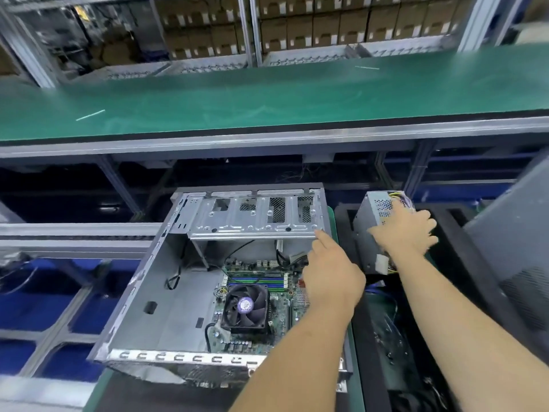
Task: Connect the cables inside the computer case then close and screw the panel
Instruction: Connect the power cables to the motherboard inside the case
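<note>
Your right hand is wrapped over the power supply, which sits just beside the open case. The left hand hovers loose-fingered over the motherboard, gripping nothing. Lift the unit squarely and keep its cables from snagging the drive cage

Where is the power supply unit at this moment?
In the head view, the power supply unit stands on the right, just outside the open computer case, with the right hand resting on its top.
</note>
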